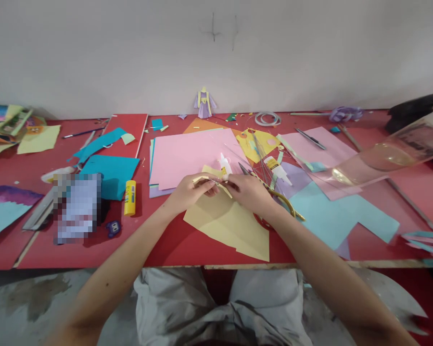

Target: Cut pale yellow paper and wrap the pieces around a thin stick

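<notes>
Left hand (190,191), right hand (248,193), fingertips (212,186) together

The folded strip (203,179) I watched was a narrow piece of pale yellow paper, creased along its length. It was held nearly level just above the bench (173,240), pinched at its left end by the left hand (193,191) and at its right end by the right hand (250,192). One loose tail of it slanted down to the right between the two hands. Directly beneath lay a larger pale yellow sheet (227,226), flat on the red bench, its near corner reaching toward the front edge. Gold-handled scissors (287,203) lay behind the right hand, blades pointing up and left. I could not tell whether that hand gripped them.
</notes>
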`<state>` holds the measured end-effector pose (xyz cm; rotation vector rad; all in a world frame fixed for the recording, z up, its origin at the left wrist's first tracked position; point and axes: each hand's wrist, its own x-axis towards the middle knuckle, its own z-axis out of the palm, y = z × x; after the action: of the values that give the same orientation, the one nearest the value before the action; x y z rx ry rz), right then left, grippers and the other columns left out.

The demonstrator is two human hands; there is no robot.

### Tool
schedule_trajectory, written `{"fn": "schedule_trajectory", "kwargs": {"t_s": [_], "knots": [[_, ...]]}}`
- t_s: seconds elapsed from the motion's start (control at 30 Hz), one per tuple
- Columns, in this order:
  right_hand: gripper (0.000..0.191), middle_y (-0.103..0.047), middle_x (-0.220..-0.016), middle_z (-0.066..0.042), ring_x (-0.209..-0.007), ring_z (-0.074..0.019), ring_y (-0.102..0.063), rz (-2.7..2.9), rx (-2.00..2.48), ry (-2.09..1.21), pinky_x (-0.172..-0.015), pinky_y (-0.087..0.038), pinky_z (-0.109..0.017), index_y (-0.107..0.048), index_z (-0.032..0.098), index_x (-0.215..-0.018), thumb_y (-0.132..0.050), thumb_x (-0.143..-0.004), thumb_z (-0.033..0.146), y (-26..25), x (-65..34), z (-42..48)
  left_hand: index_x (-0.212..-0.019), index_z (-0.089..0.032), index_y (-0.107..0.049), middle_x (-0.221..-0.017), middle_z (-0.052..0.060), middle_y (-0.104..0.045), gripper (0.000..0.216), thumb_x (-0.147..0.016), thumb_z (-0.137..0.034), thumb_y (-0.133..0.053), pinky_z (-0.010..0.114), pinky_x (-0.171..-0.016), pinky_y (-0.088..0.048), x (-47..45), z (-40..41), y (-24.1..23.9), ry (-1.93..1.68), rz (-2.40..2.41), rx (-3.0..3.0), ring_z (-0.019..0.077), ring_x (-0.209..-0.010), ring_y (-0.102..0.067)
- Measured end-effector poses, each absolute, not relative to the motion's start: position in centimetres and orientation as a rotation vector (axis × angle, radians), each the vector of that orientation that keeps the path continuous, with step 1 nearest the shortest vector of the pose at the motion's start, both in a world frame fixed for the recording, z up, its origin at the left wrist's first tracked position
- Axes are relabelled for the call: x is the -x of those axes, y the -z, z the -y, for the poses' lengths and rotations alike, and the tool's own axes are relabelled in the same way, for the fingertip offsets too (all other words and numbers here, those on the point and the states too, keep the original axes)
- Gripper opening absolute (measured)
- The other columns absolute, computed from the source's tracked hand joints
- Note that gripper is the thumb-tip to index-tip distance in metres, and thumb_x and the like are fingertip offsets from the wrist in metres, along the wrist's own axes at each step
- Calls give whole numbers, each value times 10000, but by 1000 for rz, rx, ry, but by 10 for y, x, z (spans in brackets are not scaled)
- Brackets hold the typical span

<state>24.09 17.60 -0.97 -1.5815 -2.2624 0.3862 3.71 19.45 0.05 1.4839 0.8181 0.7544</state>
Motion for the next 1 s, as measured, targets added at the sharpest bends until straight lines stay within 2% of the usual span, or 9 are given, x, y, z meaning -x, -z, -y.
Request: {"fn": "schedule_trajectory", "kwargs": {"t_s": [0.4,0.6,0.8,1.0], "knots": [[173,-668,-724,-26,-646,-155,-556,2307,1561,-395,-564,-258,-253,-646,193,-806,-506,-909,192,7,-241,-175,-1067,-127,-703,-859,78,-719,289,-911,-342,-590,298,-740,-548,-36,-196,4,-705,-802,-1508,153,-764,-654],[138,-696,-744,-23,-653,-158,-599,2247,1661,-428,-564,-284,-244,-670,205,-915,-538,-913,244,5,-240,-174,-1069,-138,-700,-869,71,-714,274,-921,-333,-575,286,-738,-551,-36,-196,4,-699,-804,-1534,143,-758,-656],[218,-751,-842,-49,-768,-199,-677,2207,1708,-432,-601,-341,-247,-682,211,-1058,-519,-925,268,6,-240,-174,-1045,-131,-695,-884,73,-716,272,-921,-339,-572,290,-747,-553,-37,-195,2,-701,-822,-1543,143,-761,-659],[200,-747,-833,-37,-753,-188,-667,2238,1689,-430,-582,-325,-242,-698,220,-972,-511,-930,275,3,-240,-174,-1045,-130,-694,-881,68,-715,273,-917,-339,-574,286,-752,-558,-36,-197,4,-688,-810,-1552,140,-763,-664]]}}
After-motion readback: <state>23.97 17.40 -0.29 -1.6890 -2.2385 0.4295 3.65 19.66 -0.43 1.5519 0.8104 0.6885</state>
